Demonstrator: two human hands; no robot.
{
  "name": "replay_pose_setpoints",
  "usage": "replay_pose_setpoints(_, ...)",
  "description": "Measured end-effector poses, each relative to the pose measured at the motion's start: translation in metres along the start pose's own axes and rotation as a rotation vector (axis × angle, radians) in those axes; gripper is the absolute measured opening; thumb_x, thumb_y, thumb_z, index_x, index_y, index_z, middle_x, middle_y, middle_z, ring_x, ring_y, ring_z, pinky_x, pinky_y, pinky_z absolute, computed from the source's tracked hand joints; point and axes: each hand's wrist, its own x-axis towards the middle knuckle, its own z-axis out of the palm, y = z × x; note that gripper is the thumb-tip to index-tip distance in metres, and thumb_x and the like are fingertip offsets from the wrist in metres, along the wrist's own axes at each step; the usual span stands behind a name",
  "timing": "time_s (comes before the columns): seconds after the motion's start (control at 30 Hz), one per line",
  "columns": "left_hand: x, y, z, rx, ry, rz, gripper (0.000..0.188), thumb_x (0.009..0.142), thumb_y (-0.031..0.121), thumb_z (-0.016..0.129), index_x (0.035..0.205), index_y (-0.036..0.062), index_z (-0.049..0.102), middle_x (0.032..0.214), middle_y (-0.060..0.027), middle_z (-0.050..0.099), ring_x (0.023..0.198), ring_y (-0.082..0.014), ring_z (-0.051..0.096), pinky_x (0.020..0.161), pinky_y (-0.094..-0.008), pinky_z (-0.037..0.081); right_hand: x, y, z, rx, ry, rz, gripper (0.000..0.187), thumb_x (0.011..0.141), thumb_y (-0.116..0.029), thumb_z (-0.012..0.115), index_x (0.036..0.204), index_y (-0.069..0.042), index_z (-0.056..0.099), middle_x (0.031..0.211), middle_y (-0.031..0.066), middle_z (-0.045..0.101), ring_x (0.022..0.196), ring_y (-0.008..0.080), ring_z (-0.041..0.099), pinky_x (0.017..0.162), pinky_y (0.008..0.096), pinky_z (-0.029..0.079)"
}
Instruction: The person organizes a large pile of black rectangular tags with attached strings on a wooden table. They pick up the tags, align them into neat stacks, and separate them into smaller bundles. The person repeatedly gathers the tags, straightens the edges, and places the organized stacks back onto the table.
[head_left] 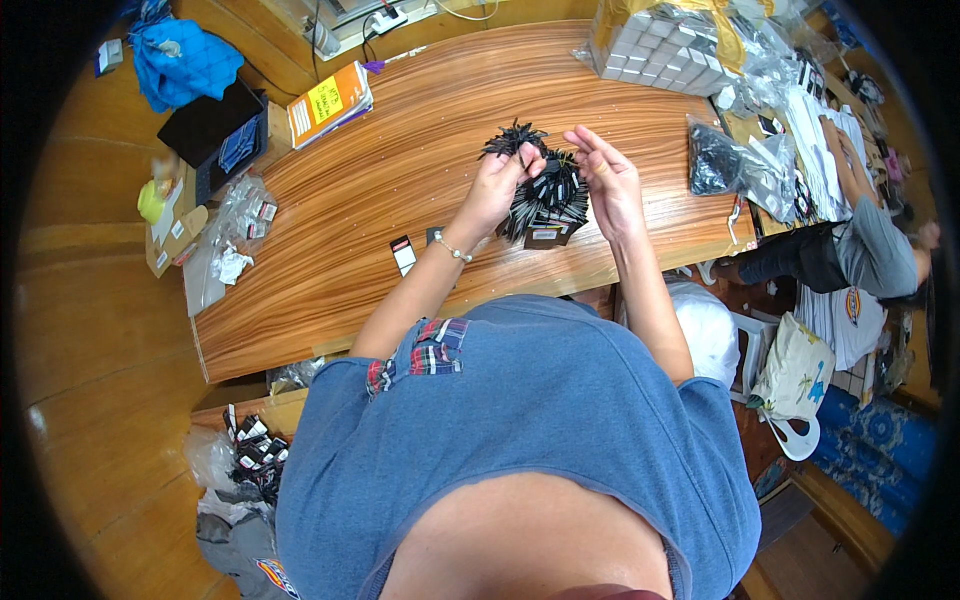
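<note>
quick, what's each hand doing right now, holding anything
Left hand: closed on the bundle of black tags, gripping its strings.
Right hand: open, fingers spread beside the bundle, holding nothing that can be seen.

Glossy wood table [400,180], seemingly paper tags [548,195]

A long striped wooden surface [400,190] runs across a warm, glossy wood floor [90,340]. A white plastic chair [790,420] stands to the right, near a blue patterned rug [880,450]. A black box [215,125] sits at the surface's left end. Light is even and bright.
</note>
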Motion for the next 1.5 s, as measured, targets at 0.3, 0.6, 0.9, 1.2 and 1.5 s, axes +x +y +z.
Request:
replay_pose_setpoints(0.3,0.024,0.042,0.025,0.27,-0.116,0.1,0.013,0.087,0.01,0.049,0.096,0.0016,0.047,0.078,-0.0013,0.05,0.07,-0.0067,0.045,0.061,-0.0186,0.039,0.001,0.014,0.008,-0.857,-0.105,-0.325,0.033,0.061,-0.018,0.075,0.09,-0.006,0.066,0.068,0.0056,0.056,0.066,0.0139,0.044,0.063,0.026,0.039)
replay_pose_setpoints(0.6,0.025,0.056,-0.019,0.736,0.371,0.362,0.029,0.078,0.011,0.06,0.103,0.0049,0.045,0.092,-0.0063,0.055,0.075,-0.0131,0.048,0.066,-0.0267,0.041,0.012,0.005,0.022,-1.048,-0.116,-0.33,0.019,0.064,-0.012,0.065,0.08,-0.002,0.062,0.063,0.0043,0.05,0.065,0.0142,0.048,0.059,0.026,0.039)
replay_pose_setpoints(0.9,0.009,0.076,-0.022,1.647,-0.345,0.961,0.021,0.06,0.025,0.068,0.08,0.0313,0.066,0.107,0.0094,0.054,0.09,-0.0164,0.044,0.078,-0.0335,0.03,0.019,-0.013,0.029,-1.288,-0.334,-0.257,0.019,0.061,-0.016,0.064,0.077,-0.007,0.063,0.07,0.0063,0.061,0.071,0.0235,0.054,0.068,0.0349,0.043)
replay_pose_setpoints(1.2,0.024,0.091,-0.014,1.817,-0.695,1.246,0.007,0.065,0.024,0.059,0.072,0.0252,0.061,0.109,0.0105,0.052,0.096,-0.0106,0.044,0.079,-0.0312,0.029,0.019,-0.022,0.037,-1.252,-0.353,-0.14,0.021,0.062,-0.011,0.062,0.081,-0.003,0.062,0.068,0.0121,0.06,0.069,0.0268,0.057,0.067,0.0344,0.046)
replay_pose_setpoints(1.5,0.042,0.088,-0.018,1.708,-0.964,1.036,0.016,0.074,0.021,0.056,0.086,0.0103,0.057,0.102,-0.002,0.051,0.098,-0.0185,0.044,0.085,-0.0345,0.033,0.025,-0.012,0.027,-1.134,-0.445,-0.075,0.022,0.061,-0.009,0.063,0.083,-0.002,0.062,0.066,0.0122,0.06,0.062,0.02,0.059,0.061,0.029,0.045)
